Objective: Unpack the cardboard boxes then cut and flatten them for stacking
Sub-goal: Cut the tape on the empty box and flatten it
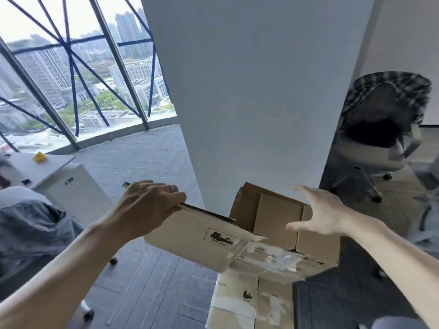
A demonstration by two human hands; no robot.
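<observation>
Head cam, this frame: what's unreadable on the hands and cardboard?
Head view throughout:
1. Left hand fingertips: hidden behind the edge of the cardboard panel it grips.
2. Panel's printed label: too blurred to read.
3. Flattened stack below: cut off by bottom edge.
4. Right hand: contact with the box behind unclear.

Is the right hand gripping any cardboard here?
No, the right hand is open with fingers spread; only the left hand grips the flattened box.

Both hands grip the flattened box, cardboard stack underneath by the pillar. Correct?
No: only the left hand grips the flattened box, at its edge. The right hand holds nothing, fingers spread, as the head view shows. The cardboard stack underneath by the pillar is right.
</observation>
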